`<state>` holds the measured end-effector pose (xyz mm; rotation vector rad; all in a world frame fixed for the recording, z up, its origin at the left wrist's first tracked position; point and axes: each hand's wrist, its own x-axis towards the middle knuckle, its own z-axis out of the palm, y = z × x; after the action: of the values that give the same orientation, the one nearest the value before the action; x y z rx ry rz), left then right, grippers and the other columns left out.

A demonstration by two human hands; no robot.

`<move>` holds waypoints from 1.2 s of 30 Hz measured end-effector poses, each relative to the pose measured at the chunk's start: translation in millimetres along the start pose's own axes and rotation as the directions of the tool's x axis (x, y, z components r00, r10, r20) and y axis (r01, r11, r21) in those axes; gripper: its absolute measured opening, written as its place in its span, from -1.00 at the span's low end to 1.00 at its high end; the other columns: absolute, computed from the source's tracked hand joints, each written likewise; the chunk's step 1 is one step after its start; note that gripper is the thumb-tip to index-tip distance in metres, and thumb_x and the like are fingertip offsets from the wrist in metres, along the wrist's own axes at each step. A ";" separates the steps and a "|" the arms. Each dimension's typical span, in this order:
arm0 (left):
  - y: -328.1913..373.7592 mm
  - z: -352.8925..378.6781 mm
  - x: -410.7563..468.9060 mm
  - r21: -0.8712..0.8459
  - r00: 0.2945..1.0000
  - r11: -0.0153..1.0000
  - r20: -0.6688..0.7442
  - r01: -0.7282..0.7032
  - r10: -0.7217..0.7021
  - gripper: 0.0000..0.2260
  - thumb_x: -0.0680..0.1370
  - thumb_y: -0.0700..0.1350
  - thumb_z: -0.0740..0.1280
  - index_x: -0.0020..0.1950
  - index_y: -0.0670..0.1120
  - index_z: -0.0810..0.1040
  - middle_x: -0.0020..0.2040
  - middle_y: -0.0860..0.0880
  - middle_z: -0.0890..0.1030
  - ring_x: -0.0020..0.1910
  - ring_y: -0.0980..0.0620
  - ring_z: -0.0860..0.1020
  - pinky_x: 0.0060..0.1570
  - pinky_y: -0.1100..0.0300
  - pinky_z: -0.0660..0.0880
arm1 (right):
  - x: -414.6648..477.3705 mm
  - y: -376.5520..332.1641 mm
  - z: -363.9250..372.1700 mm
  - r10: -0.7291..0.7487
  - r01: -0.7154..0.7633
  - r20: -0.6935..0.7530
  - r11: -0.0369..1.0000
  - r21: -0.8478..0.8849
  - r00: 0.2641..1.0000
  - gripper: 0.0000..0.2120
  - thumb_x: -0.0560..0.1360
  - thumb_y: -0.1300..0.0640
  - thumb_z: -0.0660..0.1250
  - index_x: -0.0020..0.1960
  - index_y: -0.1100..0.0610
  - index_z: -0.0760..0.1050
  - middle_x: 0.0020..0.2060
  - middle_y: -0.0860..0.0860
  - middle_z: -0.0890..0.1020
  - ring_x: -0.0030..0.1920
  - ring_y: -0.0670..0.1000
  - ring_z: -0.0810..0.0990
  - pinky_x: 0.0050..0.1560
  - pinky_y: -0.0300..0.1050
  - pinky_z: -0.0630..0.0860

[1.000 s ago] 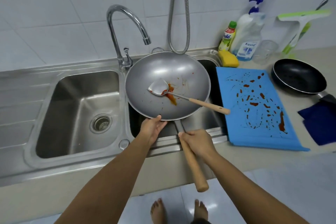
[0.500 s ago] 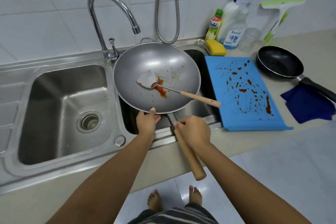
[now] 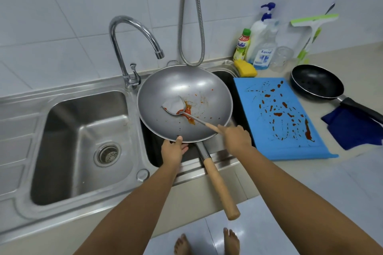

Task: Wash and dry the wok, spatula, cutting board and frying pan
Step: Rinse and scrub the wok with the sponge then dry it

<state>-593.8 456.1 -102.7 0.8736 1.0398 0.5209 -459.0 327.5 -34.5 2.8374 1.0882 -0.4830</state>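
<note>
Wok (image 3: 184,97): grey steel, streaked with red sauce, propped over the right basin (image 3: 154,147) of the double sink, far rim near the faucet (image 3: 131,79). Near rim held in left hand (image 3: 173,151), thumb on top, fingers beneath. Wooden wok handle (image 3: 219,188) jutting past the front edge of the bench, no longer held.

Spatula (image 3: 174,104): metal blade lying in the bowl of the wok, sauce-smeared. Wooden end now in the grip of right hand (image 3: 236,136), fingers closed round it; a second ago on the wok handle instead.

Reading: spatula probably about to be lifted out and washed apart from the wok. No water running; washing not yet begun.

Cutting board (image 3: 294,145): blue, sauce-spotted, flat on the bench just right of the sink, near right corner overhanging the front edge.

Frying pan (image 3: 317,83): black, toward the back right of the bench, handle lying across a dark blue cloth (image 3: 352,130).
</note>
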 end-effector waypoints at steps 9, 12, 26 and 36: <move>4.0 11.7 1.2 -0.025 0.999 0.999 -0.033 0.026 -0.027 -0.68 0.62 -0.34 0.21 0.38 -0.29 0.33 0.29 -0.30 0.50 0.18 -0.30 0.55 0.12 -0.02 0.53 | -45.2 -4.3 10.4 0.193 -0.113 -0.221 0.937 0.331 0.956 -0.55 0.57 0.26 0.25 0.38 -0.12 0.44 -0.18 0.00 0.50 -0.10 0.04 0.47 -0.26 -0.07 0.42; 6.3 16.0 1.0 -0.024 0.999 0.999 -0.034 0.036 -0.037 -0.67 0.62 -0.35 0.21 0.39 -0.29 0.32 0.31 -0.29 0.48 0.21 -0.32 0.53 0.15 -0.05 0.52 | -54.1 10.7 3.5 0.298 -0.158 -0.256 0.876 0.456 0.919 -0.54 0.57 0.28 0.26 0.41 -0.05 0.43 -0.13 0.05 0.54 -0.06 0.09 0.52 -0.15 0.02 0.53; 6.3 22.4 -2.1 0.000 0.993 1.000 -0.121 0.011 -0.011 -0.62 0.60 -0.36 0.24 0.41 -0.21 0.34 0.34 -0.22 0.47 0.21 -0.23 0.53 0.06 0.03 0.55 | -69.1 70.9 13.4 0.647 -0.473 -0.122 0.660 0.584 0.752 -0.62 0.55 0.29 0.22 0.36 0.20 0.35 0.10 0.23 0.49 0.14 0.24 0.46 0.07 0.14 0.52; 6.6 20.2 -3.9 0.038 0.988 0.999 -0.153 0.004 0.002 -0.54 0.60 -0.34 0.27 0.48 -0.17 0.29 0.37 -0.18 0.46 0.21 -0.21 0.55 -0.02 0.09 0.59 | -69.3 69.9 26.7 0.601 -0.470 -0.151 0.736 0.487 0.785 -0.50 0.63 -0.04 0.18 0.49 0.15 0.24 0.26 0.15 0.43 0.23 0.17 0.39 0.17 0.06 0.39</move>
<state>-577.2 449.5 -90.6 0.8767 1.1931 0.5760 -468.4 226.2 -41.8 3.4892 0.0970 -0.2570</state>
